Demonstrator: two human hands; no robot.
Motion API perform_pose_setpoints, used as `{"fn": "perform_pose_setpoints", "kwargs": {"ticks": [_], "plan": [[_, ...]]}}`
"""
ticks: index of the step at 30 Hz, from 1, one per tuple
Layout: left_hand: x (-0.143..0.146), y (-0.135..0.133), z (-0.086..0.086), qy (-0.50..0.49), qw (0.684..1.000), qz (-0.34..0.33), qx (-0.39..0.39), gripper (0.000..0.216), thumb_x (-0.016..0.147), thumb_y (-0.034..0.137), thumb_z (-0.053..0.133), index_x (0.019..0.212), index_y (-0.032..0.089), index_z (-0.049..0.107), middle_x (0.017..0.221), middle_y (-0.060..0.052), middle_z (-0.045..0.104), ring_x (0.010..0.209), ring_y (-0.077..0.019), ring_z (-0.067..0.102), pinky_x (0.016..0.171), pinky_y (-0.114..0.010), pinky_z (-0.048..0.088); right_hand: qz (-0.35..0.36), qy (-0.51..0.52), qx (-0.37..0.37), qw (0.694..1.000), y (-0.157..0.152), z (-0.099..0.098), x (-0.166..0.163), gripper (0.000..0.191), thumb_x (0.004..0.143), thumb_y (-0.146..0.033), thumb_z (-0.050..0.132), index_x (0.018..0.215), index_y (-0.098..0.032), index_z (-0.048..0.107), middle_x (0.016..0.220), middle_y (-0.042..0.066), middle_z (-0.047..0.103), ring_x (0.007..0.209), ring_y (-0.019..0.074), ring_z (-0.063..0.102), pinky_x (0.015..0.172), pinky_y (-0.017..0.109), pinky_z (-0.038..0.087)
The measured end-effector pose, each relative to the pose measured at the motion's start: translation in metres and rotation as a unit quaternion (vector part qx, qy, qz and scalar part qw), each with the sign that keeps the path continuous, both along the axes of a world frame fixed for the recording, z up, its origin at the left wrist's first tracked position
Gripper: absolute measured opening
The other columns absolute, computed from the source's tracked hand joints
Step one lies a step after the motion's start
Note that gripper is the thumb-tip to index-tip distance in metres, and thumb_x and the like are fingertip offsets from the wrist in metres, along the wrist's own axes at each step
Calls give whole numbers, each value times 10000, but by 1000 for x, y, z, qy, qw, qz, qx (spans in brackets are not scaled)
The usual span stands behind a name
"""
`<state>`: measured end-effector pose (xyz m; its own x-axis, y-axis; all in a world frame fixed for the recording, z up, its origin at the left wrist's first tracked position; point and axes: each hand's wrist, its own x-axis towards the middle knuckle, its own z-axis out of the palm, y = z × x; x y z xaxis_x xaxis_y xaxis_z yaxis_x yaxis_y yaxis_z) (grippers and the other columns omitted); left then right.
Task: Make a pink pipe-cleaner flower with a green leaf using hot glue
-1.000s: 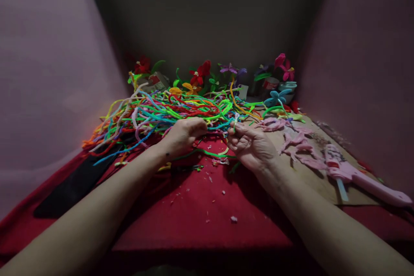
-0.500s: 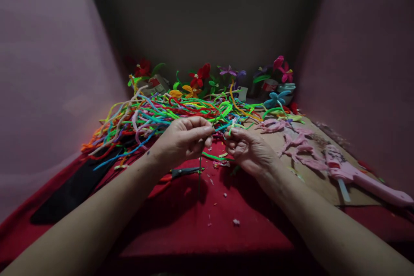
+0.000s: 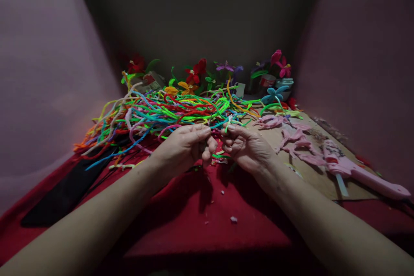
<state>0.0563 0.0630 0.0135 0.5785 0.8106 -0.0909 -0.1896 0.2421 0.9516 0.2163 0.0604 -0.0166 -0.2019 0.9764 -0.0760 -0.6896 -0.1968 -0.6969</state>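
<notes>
My left hand [image 3: 189,144] is closed in a pinch at the middle of the table, thumb against forefinger. A thin dark stem [image 3: 216,131] reaches from its fingertips toward my right hand; most of it is hidden. My right hand [image 3: 247,146], also pinched, holds a small white and green pipe cleaner piece [image 3: 229,123] at its fingertips. The two hands are close together but apart. Just beyond them lies a tangled heap of many-coloured pipe cleaners [image 3: 181,110]. Below my left hand, a dark bit of the scissors [image 3: 194,167] shows.
Pink pipe cleaner shapes [image 3: 296,144] and a pink glue gun [image 3: 362,177] lie on a brown board [image 3: 300,189] at right. Pipe cleaner flowers [image 3: 194,75] stand along the back. A flat black object [image 3: 61,196] is at left. Scraps [image 3: 233,220] dot the red cloth [image 3: 194,233].
The dark stem that hung down from my left hand no longer shows there. My left hand has turned and lowered slightly, covering most of the scissors. The view has shifted a little.
</notes>
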Motion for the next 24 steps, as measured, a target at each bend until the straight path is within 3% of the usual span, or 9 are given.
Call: {"fn": "perform_pose_setpoints", "kwargs": {"ticks": [5,11,14,17,20,24], "plan": [[3,3,-1,-95,994,41,-41,191,857,86,429,692,98,525,525,8,503,370,-31,378,380,-149,342,20,-12,-4,1000,-3,0,0,74,596,-168,682,633,-150,621,616,-13,627,527,77,503,502,211,385],[2,9,0,-172,977,116,-57,232,760,-91,399,721,133,441,599,26,495,408,-14,383,407,-121,336,109,-77,37,990,-16,1,-9,89,540,-130,709,603,-126,647,624,2,623,634,140,584,686,343,483],[1,8,-1,-167,972,154,-57,253,751,-100,405,761,151,430,648,24,527,428,-22,413,428,-132,371,180,-84,47,979,-21,0,-15,89,567,-140,708,623,-127,640,596,5,616,612,155,600,651,338,478],[1,9,-5,-157,971,163,-72,201,792,-39,427,733,152,434,603,34,503,406,-29,396,405,-141,357,190,-111,70,973,-24,-1,-18,72,597,-156,676,630,-113,629,542,-3,576,478,81,492,488,215,344],[2,10,-6,-159,974,129,-94,169,870,130,441,704,146,466,514,54,421,365,-42,350,371,-165,335,153,-138,84,975,-27,-3,-22,67,591,-145,645,584,-125,582,468,-58,454,409,34,312,432,207,181],[4,9,-2,-195,966,143,-89,219,905,227,425,743,117,524,464,84,338,319,-22,236,330,-153,258,140,-198,112,964,-34,-6,-30,74,610,-182,607,596,-149,543,483,-62,428,434,52,296,446,227,187]]}}
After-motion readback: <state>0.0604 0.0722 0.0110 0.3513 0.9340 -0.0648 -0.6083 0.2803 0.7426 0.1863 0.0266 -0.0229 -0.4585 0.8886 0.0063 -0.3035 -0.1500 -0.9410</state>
